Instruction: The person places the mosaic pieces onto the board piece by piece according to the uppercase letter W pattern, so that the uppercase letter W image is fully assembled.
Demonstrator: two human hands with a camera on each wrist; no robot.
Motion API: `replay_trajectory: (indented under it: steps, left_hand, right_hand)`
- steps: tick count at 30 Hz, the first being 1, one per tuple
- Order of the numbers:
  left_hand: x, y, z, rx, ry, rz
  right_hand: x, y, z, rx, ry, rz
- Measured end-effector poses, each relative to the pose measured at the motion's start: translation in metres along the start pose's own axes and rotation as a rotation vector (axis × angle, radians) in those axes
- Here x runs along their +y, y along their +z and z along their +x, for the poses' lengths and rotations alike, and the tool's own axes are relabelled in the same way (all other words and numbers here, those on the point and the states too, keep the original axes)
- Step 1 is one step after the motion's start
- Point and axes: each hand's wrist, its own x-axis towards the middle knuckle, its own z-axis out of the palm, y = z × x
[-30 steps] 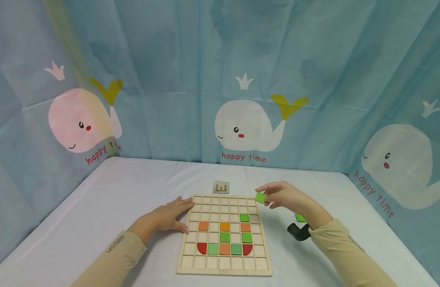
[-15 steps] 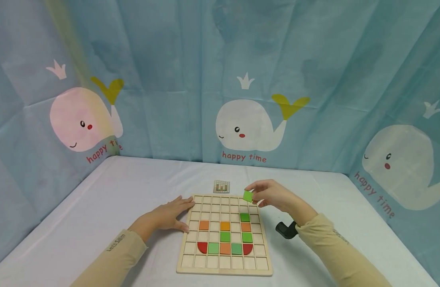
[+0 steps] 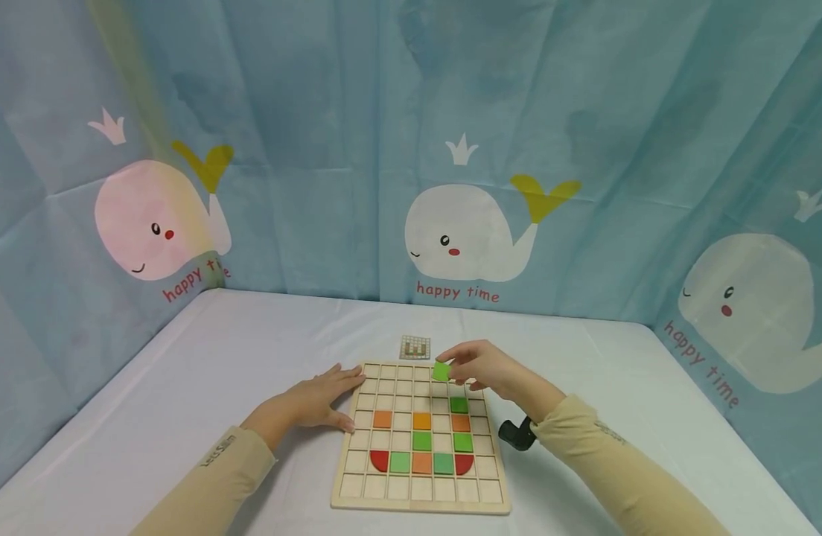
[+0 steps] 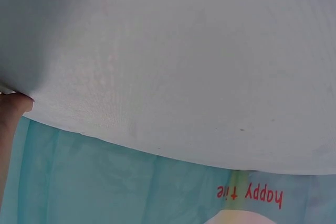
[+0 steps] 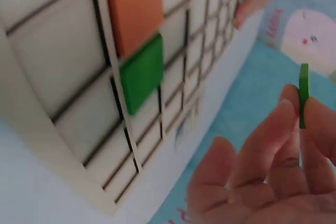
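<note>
My right hand [image 3: 486, 366] pinches a light green square tile [image 3: 441, 371] between thumb and fingers, above the far right part of the wooden grid board [image 3: 421, 506]. In the right wrist view the tile [image 5: 304, 95] is seen edge-on, raised off the board. My left hand [image 3: 317, 400] lies with fingers spread along the board's left edge, its fingertips near the far corner and the thumb lower down. Orange tiles [image 3: 382, 420], green tiles [image 3: 421, 441] and red rounded pieces [image 3: 379, 461] sit in the board's cells.
A small card [image 3: 415, 348] with a printed grid pattern lies just beyond the board. Beside my right sleeve is a black curved object [image 3: 516, 435]. White cloth [image 3: 250, 342] covers the table, and a blue whale-print curtain [image 3: 317, 223] hangs behind it.
My right hand has moved left with the green tile, from beyond the board's far right corner to over its far cells. The left hand stays in place.
</note>
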Motion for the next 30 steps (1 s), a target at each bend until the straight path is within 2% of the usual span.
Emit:
replay_trajectory:
  steps: [10,14,20,30]
  left_hand:
    - [0.001,0.000,0.000,0.001,-0.012,-0.006]
    - [0.001,0.000,0.001,0.003,-0.014,-0.007]
    - [0.001,-0.001,0.000,0.002,-0.015,-0.001]
    - [0.000,-0.001,0.001,-0.002,-0.018,0.001]
  right_hand:
    - [0.003,0.032,0.013,-0.060,-0.083,0.021]
    - [0.005,0.043,0.019,-0.058,-0.092,0.023]
    - [0.004,0.057,0.031,-0.057,-0.118,-0.021]
    - [-0.002,0.069,0.042,-0.137,-0.161,-0.110]
